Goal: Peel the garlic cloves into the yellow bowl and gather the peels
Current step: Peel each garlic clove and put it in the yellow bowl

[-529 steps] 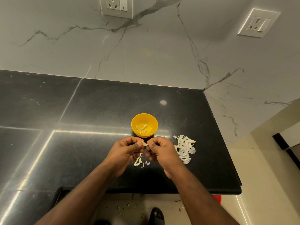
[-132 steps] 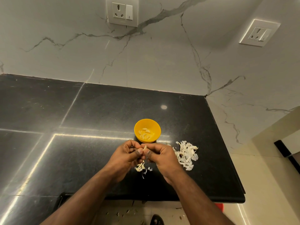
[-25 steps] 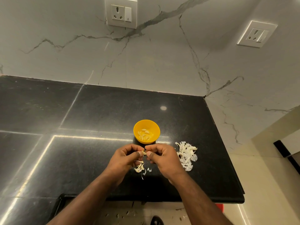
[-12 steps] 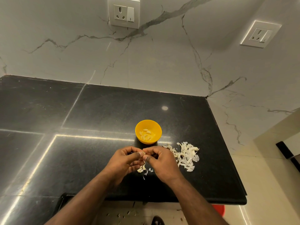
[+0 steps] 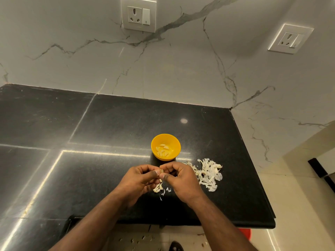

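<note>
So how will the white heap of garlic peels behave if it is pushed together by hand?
The white heap of thin garlic peels looks papery and curled, so probably very light and floppy. Its loose flakes would likely scatter or slide on the glossy black stone counter.

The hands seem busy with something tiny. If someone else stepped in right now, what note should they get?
Left hand and right hand together pinch one garlic clove, mid-peel, above the black counter.
Yellow bowl, just beyond the hands, holds several peeled cloves.
Big peel pile lies right of the hands; small peel scraps lie under them.
Left: finish this clove, drop it in the bowl, gather both lots of peel.
</note>
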The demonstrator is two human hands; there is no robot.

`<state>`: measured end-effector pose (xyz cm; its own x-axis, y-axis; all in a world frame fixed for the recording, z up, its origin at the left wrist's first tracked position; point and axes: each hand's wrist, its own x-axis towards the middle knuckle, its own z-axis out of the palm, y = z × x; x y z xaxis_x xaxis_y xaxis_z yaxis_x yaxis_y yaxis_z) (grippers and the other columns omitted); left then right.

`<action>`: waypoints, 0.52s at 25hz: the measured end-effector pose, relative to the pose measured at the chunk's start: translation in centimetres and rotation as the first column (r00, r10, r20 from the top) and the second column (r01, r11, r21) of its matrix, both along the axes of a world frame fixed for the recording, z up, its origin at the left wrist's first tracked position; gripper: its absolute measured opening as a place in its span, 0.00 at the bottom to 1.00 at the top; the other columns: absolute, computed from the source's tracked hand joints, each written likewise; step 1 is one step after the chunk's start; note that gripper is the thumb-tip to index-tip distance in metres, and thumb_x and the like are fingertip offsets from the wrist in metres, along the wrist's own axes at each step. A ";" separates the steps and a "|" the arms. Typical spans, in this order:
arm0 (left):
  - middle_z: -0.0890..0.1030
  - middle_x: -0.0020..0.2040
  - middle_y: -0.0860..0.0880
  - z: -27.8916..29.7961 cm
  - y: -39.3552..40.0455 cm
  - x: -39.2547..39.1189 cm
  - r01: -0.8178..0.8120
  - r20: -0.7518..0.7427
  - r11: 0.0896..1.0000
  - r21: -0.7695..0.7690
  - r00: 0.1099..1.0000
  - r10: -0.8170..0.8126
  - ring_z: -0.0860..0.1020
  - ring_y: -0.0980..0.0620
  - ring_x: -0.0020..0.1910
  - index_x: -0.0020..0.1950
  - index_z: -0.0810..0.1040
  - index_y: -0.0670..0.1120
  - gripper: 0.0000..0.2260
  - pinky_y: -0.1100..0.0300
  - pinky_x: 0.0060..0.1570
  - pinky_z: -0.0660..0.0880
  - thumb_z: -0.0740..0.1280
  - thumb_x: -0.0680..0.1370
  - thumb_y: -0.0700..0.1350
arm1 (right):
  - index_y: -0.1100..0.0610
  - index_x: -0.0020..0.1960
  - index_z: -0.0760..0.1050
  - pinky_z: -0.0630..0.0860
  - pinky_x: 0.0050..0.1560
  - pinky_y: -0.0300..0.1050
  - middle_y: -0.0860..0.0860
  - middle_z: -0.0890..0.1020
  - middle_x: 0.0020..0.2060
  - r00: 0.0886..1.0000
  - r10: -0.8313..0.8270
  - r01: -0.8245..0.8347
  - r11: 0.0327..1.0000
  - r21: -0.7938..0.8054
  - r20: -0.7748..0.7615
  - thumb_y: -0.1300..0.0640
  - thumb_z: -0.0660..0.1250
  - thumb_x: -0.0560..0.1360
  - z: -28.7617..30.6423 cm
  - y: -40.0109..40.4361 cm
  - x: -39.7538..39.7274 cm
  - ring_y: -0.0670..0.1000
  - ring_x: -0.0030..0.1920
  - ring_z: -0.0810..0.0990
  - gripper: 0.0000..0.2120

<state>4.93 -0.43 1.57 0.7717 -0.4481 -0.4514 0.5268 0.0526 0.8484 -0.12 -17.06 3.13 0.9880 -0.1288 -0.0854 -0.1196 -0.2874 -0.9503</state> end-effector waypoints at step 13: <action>0.84 0.47 0.38 0.0 -0.2 -0.7 -0.014 0.069 1.000 0.025 0.998 0.012 0.80 0.45 0.45 0.50 0.87 0.44 0.07 0.52 0.51 0.77 0.70 0.78 0.35 | 0.54 0.48 0.83 0.81 0.43 0.42 0.50 0.85 0.37 0.994 -0.078 0.085 0.992 0.090 -0.079 0.63 0.71 0.76 -0.2 -0.4 -0.1 0.46 0.38 0.83 0.05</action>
<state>4.23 -0.62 1.53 0.8069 -0.4270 -0.4082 0.4664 0.0365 0.8838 -0.19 -17.46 2.91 0.9648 -0.1968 -0.1744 -0.2111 -0.1840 -0.9600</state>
